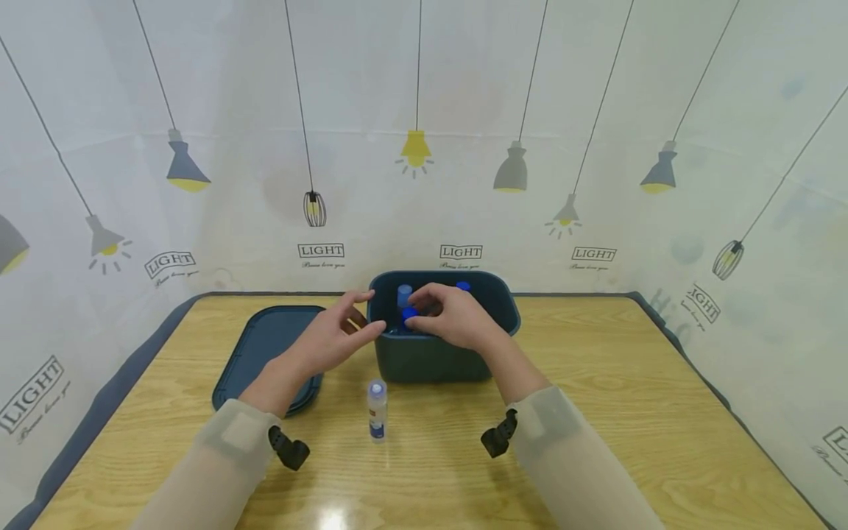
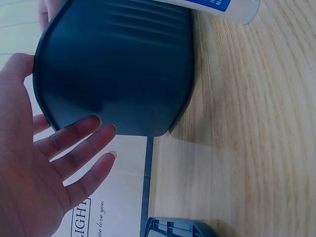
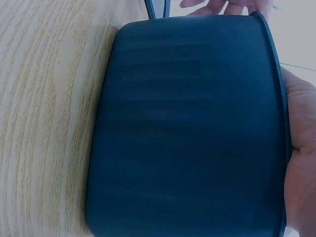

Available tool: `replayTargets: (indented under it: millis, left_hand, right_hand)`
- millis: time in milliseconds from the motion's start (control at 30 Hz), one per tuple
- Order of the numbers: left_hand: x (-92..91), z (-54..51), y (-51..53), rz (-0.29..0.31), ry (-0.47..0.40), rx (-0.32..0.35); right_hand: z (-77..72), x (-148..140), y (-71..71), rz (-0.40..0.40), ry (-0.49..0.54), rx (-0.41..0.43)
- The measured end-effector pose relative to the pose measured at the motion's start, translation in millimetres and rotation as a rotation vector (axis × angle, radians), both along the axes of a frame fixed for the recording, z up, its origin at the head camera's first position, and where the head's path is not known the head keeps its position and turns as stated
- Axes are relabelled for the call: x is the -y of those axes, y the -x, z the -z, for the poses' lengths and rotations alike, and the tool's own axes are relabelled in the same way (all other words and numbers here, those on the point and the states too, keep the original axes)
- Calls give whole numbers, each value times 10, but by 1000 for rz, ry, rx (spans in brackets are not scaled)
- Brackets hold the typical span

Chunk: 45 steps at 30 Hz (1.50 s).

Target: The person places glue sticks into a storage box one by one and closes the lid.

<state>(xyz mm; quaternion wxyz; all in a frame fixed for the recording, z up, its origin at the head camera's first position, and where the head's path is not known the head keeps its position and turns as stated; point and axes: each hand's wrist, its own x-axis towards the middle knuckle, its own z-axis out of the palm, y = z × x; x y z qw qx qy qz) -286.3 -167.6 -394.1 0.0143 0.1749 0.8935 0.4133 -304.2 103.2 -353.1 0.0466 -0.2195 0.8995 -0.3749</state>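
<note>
A dark blue-green bin (image 1: 433, 361) stands at the back middle of the table. My right hand (image 1: 457, 316) reaches over its front rim, thumb and fingers curled at a blue-capped bottle (image 1: 409, 314) inside. Behind that cap is another bottle with a lighter blue top (image 1: 404, 294), and a further blue cap (image 1: 463, 285) shows near the back. My left hand (image 1: 334, 335) is at the bin's left end, fingers spread and holding nothing, thumb tip by the rim. In front of the bin a clear bottle with a blue label (image 1: 377, 412) stands upright. The bin wall hides the bottles' lower parts.
A dark blue-green lid (image 1: 271, 346) lies flat on the table left of the bin, partly behind my left forearm. Behind the table hangs a pale cloth (image 1: 371, 96) printed with lamps. The wooden tabletop (image 1: 596, 353) extends to the right.
</note>
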Motion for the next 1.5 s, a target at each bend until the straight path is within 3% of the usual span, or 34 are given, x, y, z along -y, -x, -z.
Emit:
replayTargets:
  millis: [267, 500, 600, 700, 833, 1033, 1167, 1500]
  left_hand:
    - [9, 5, -6, 0, -13, 8]
    - [-10, 13, -16, -1, -22, 13]
    - [-12, 16, -14, 1, -23, 6]
    - [-9, 15, -12, 3, -25, -3]
    - [-2, 10, -6, 9, -18, -18]
    - [2, 16, 2, 12, -22, -14]
    - [3, 20, -6, 12, -25, -6]
    - [-5, 10, -20, 2, -32, -2]
  right_hand:
    - [25, -15, -15, 30, 71, -83]
    - [-9, -45, -80, 63, 220, -289]
    - [-77, -1, -181, 34, 227, -361]
    - [-125, 72, -345, -50, 227, -389]
    - [-125, 164, -590, -203, 202, -333]
    - [-21, 227, -826, -355, 79, -108]
    - [95, 223, -881, -387, 31, -15]
    - [234, 198, -909, -385, 36, 5]
